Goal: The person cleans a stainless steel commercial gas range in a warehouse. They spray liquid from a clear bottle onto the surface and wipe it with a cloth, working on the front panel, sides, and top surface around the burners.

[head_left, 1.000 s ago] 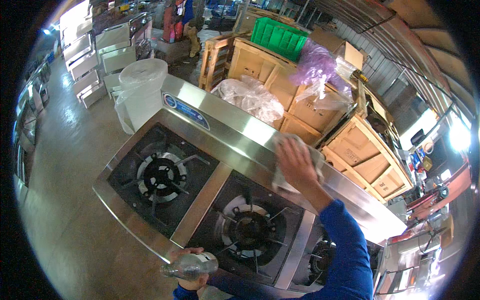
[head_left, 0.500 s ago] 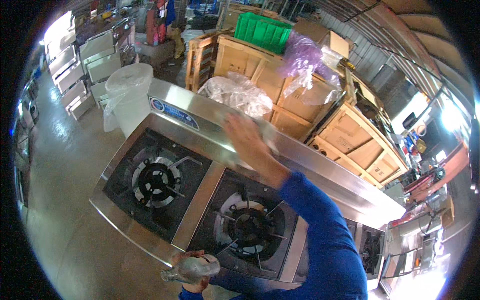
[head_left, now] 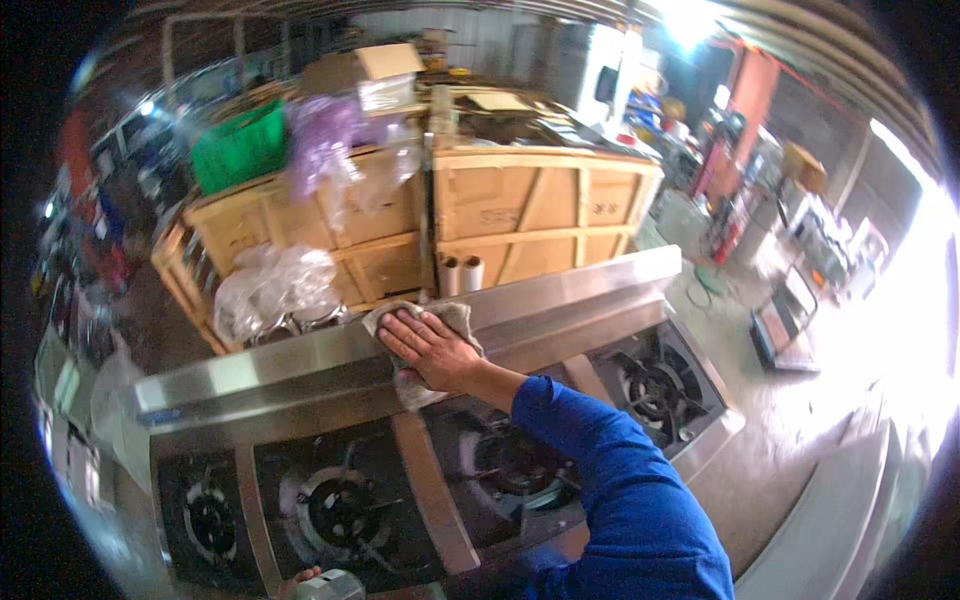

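Head view, one frame. Landmark: stainless steel gas range [head_left: 560, 300], three burners across its front, raised back ledge along its rear.

Right hand [head_left: 432, 347]: flat, fingers spread, palm down on a grey cloth [head_left: 440, 322]. The cloth lies on the range's back ledge, about mid-length, one corner hanging over the ledge's front face toward the middle burner [head_left: 510, 462]. The hand is not closed around the cloth; it pins it against the steel. Judged: an open palm spreads pressure over the rag, which suits wiping a flat surface. Blue sleeve [head_left: 610, 490] crosses above the middle burner to get there.

Left hand [head_left: 300, 580]: only the fingertips show at the range's front edge, bottom of frame, wrapped about a pale rounded thing [head_left: 330, 586], possibly a spray bottle; too cropped to be sure. Held low at the range's front edge, away from the ledge, probably parked while the other hand works.

Left burner [head_left: 340, 505] and right burner [head_left: 655, 385] bare, grates in place.

Behind the range: wooden crates [head_left: 540, 215], a crumpled clear plastic sheet [head_left: 270, 290] at the left crate, a green plastic crate [head_left: 238, 148] on top. Two white rolls [head_left: 462, 274] stand just behind the ledge.
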`<move>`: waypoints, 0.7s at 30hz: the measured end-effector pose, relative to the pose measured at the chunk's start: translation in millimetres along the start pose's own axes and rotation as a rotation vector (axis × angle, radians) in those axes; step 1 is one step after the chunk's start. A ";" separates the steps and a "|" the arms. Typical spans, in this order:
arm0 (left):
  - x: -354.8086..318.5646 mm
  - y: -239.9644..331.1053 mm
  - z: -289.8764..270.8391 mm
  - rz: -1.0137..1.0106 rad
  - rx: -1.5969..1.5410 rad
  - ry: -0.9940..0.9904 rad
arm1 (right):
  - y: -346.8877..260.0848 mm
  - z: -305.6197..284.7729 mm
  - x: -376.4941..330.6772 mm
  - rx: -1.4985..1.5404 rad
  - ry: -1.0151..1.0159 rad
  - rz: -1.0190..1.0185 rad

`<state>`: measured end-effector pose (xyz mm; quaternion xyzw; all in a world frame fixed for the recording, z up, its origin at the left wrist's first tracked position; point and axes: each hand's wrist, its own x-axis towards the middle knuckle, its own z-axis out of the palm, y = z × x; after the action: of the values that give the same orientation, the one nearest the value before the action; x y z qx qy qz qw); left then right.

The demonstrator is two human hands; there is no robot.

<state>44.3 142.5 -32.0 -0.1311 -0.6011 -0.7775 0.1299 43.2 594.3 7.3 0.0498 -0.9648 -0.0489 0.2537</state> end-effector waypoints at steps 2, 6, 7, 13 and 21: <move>-7.4 3.8 26.2 0.023 0.003 -0.047 | 33.6 -19.2 -42.2 -0.051 -0.066 0.185; -30.1 13.2 82.7 0.036 -0.019 -0.138 | 140.1 -76.4 -172.5 -0.077 -0.046 0.625; -35.9 16.7 93.3 0.043 -0.024 -0.148 | 167.4 -89.3 -203.1 -0.112 0.042 0.670; -66.0 29.5 130.5 0.071 -0.042 -0.216 | 245.6 -110.3 -270.2 -0.309 0.590 1.113; -86.5 23.7 177.2 0.075 -0.095 -0.319 | 204.9 -95.7 -244.0 -0.027 0.138 0.656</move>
<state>142.0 312.2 1.2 -0.2810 -0.5713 -0.7691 0.0554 287.3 820.1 -3.5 -0.2634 -0.9093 0.0260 0.3212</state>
